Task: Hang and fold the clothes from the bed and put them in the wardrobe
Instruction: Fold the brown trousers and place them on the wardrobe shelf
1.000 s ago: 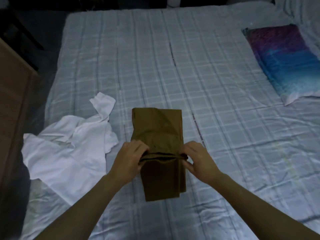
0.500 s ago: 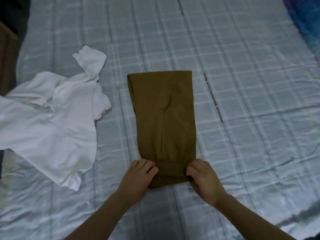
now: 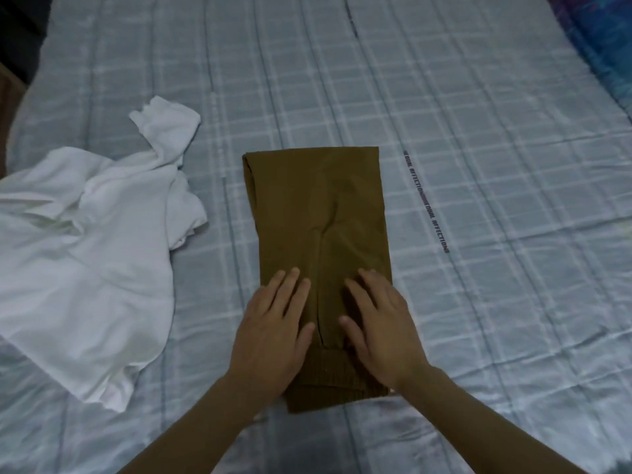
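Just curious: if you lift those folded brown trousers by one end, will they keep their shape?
Probably not. The trousers are soft cloth lying in flat layers, so they would likely droop and unfold. Both hands, left and right, press them flat, hinting they spring up. They look light and unlikely to slide on the sheet.

Checked bed (image 3: 478,114): folded brown trousers (image 3: 318,206), white shirt (image 3: 85,261)

To your right of the folded brown trousers (image 3: 318,241), the bed (image 3: 496,302) lies open; on your left, a crumpled white shirt (image 3: 85,268) blocks passage.
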Demonstrator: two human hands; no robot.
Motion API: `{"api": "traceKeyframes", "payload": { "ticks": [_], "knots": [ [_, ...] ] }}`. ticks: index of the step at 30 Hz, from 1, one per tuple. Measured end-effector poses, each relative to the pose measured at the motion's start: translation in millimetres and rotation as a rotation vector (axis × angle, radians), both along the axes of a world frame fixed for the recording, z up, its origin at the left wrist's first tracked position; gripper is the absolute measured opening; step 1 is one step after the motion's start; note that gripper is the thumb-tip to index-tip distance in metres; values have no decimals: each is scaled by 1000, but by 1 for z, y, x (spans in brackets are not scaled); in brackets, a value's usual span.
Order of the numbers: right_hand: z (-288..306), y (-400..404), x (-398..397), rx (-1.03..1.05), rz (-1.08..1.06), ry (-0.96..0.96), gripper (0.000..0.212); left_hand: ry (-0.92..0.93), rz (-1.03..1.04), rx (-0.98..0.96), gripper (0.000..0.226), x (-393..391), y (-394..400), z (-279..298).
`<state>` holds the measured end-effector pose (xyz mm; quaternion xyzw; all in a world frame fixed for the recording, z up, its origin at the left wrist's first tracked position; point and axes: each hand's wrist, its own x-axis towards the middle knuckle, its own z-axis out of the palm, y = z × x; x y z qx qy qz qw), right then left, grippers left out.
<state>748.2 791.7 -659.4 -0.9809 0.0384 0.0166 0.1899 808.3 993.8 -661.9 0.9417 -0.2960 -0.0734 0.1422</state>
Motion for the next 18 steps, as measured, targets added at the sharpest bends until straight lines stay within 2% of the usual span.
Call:
{"api": "traceKeyframes", "payload": {
  "ticks": [4, 7, 11, 15, 18],
  "knots": [
    [-28, -1, 34, -83, 78, 137, 68, 44, -25, 203, 67, 22, -17, -30],
    [-50, -18, 35, -181, 78, 211, 74, 79, 4, 232, 69, 25, -4, -50],
    [-51, -30, 38, -203, 3, 256, 78, 88, 91, 249, 71, 34, 3, -49],
    [-30, -34, 69, -151, -66, 116, 65, 39, 126, 134, 62, 70, -5, -29],
    [-20, -30, 102, -106, -27, 32, 59, -24, 96, 57, 54, 101, -21, -19]
  ]
}}
